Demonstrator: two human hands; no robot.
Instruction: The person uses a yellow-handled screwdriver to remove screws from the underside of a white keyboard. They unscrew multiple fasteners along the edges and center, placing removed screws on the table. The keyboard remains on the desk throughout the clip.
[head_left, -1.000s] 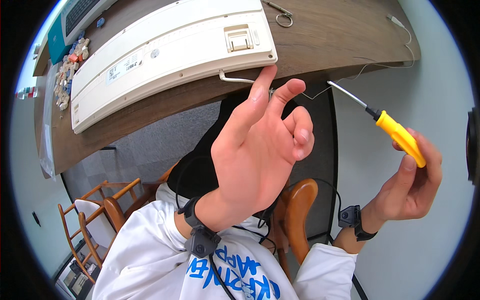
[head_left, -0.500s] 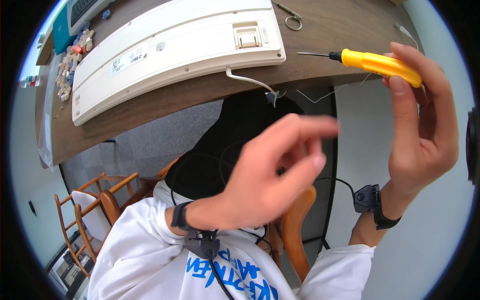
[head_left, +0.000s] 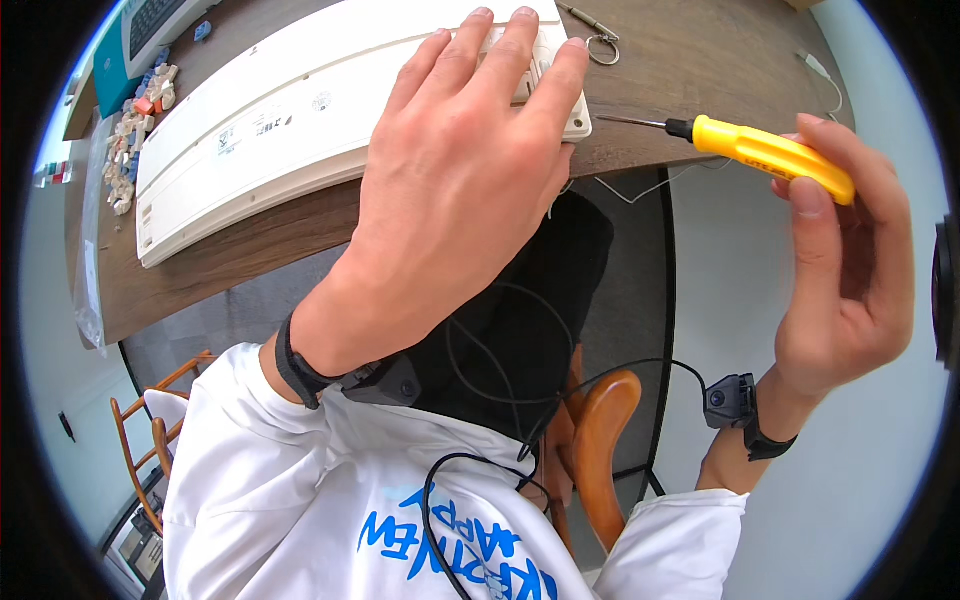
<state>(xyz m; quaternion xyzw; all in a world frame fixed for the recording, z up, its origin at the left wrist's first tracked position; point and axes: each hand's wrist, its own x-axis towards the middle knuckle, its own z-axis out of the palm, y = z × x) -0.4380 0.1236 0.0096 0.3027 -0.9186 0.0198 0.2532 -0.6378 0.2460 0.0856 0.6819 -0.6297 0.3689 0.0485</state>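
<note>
A white keyboard (head_left: pixel 270 110) lies upside down on the wooden table, its underside with labels and screw holes facing up. My left hand (head_left: pixel 465 150) rests flat on its right part, fingers spread, hiding much of that end and the cable's exit. Off the keyboard's right end, my right hand (head_left: pixel 845 250) pinches a yellow-handled screwdriver (head_left: pixel 765 153) by the butt between thumb and fingers. The screwdriver's thin shaft points left, its tip close to the keyboard's right corner with a small gap between them.
Loose keycaps (head_left: pixel 125 160) are heaped at the table's left, by a teal box (head_left: pixel 115 70) and a clear plastic bag (head_left: pixel 88 265). A key ring (head_left: pixel 603 50) with a small metal tool lies behind the keyboard's right end. A white cable plug (head_left: pixel 812 62) sits far right.
My left hand has moved from above my lap up onto the keyboard, its fingers now spread. The keyboard has shifted slightly. My right hand still holds the screwdriver, its handle a little lower.
</note>
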